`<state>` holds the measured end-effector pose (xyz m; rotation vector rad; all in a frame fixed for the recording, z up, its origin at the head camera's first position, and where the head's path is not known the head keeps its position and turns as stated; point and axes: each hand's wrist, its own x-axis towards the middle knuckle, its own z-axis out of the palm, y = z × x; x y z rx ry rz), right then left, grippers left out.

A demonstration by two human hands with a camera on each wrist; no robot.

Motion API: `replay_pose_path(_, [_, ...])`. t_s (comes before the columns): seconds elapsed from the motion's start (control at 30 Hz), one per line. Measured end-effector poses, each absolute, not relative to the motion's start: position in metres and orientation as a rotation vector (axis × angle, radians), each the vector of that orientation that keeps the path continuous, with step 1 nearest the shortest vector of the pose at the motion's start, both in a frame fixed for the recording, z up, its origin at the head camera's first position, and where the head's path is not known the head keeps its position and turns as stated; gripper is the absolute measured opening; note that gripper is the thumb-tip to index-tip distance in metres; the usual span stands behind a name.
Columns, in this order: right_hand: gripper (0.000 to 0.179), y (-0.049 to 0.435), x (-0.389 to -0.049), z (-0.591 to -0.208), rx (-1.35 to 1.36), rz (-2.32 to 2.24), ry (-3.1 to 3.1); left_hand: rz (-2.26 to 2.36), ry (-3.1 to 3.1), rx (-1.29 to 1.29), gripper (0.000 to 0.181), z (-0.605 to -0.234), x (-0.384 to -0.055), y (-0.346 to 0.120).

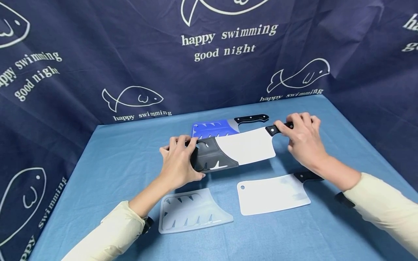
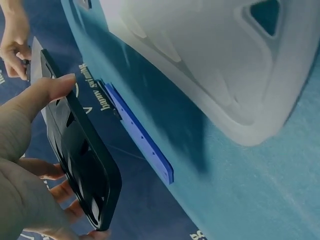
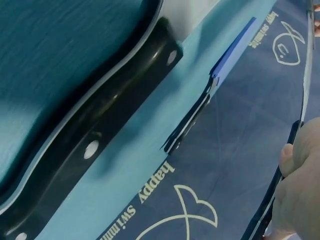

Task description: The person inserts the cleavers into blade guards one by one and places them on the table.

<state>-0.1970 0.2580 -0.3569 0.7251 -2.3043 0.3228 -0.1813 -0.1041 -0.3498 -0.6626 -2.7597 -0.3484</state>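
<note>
Both hands hold one cleaver (image 1: 253, 146) above the table, its blade level and partly inside a black blade guard (image 1: 212, 154). My left hand (image 1: 179, 161) grips the guard's closed end, thumb on one edge and fingers on the other, as the left wrist view shows of the guard (image 2: 82, 155). At the other end my right hand (image 1: 305, 139) holds the black riveted handle (image 1: 274, 129). The bare middle of the blade shows between guard and handle; the tip part is hidden in the guard.
A translucent blade guard (image 1: 196, 210) lies at the front left. Right of it rests a bare cleaver (image 1: 272, 195), its handle (image 3: 95, 135) below my right forearm. Farther back lies a cleaver in a blue guard (image 1: 212, 127). A dark printed curtain (image 1: 215, 87) stands behind the blue-covered table (image 1: 127, 156).
</note>
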Motion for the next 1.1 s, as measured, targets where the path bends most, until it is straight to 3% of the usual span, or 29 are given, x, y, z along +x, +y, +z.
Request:
replay_pose_path(0.57, [0.057, 0.258, -0.197, -0.348, 0.672, 0.322, -2.340, -0.496, -2.761, -0.648, 0.105, -0.348, -0.185, -0.110])
replay_pose_path(0.9, [0.065, 0.254, -0.195, -0.354, 0.686, 0.333, -2.346, -0.429, -2.832, -0.625, 0.105, -0.342, -0.177, -0.097])
replay_pose_path(1.1, [0.070, 0.223, -0.191, -0.357, 0.742, 0.330, -2.348, -0.469, -2.806, -0.704, 0.107, -0.335, -0.171, -0.069])
